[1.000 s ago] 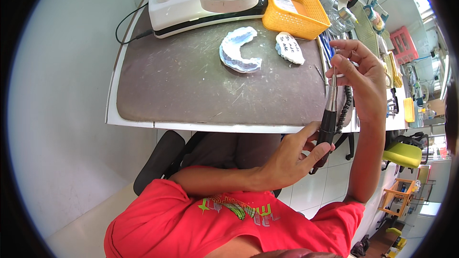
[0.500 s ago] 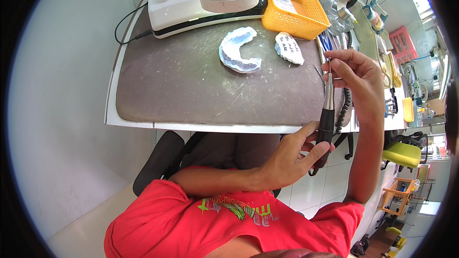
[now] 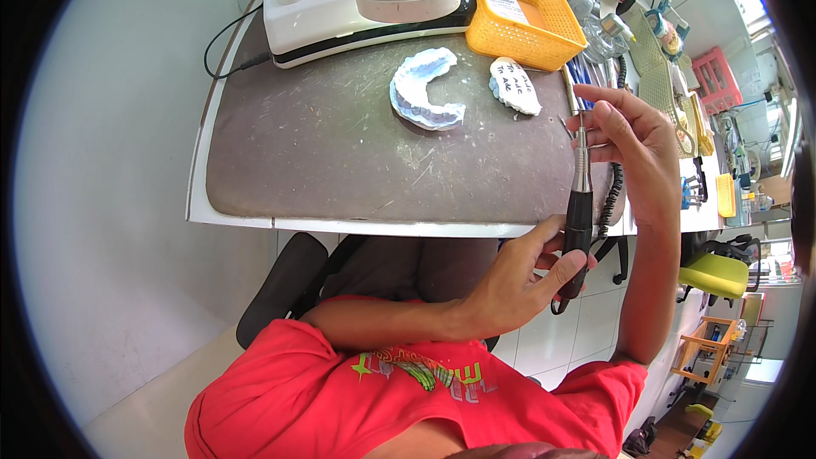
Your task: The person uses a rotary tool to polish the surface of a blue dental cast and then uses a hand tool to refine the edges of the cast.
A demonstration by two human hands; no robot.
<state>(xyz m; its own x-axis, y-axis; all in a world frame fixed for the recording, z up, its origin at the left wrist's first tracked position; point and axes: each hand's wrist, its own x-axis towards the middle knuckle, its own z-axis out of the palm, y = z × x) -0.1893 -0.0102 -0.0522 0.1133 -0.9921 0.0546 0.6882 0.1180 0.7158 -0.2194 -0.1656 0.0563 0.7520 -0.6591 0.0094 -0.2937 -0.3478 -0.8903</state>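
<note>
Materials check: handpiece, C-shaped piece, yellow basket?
The handpiece: bright, reflective front, so likely metal; black rear, smooth with soft sheen, probably plastic.
The C-shaped piece: matte, chalky blue-white with rough edges, plaster-like, though unconfirmed.
The yellow basket: uniformly coloured, regularly perforated, probably moulded plastic, slight sheen.

Your left forearm [image 3: 399, 320] reaches rightward, the left hand [image 3: 514, 286] curled in a grip with its thumb [image 3: 566, 269] uppermost. Your right forearm [image 3: 650, 289] points away from you; the right hand [image 3: 642, 144] bends leftward, index finger [image 3: 614, 99] extended.
</note>
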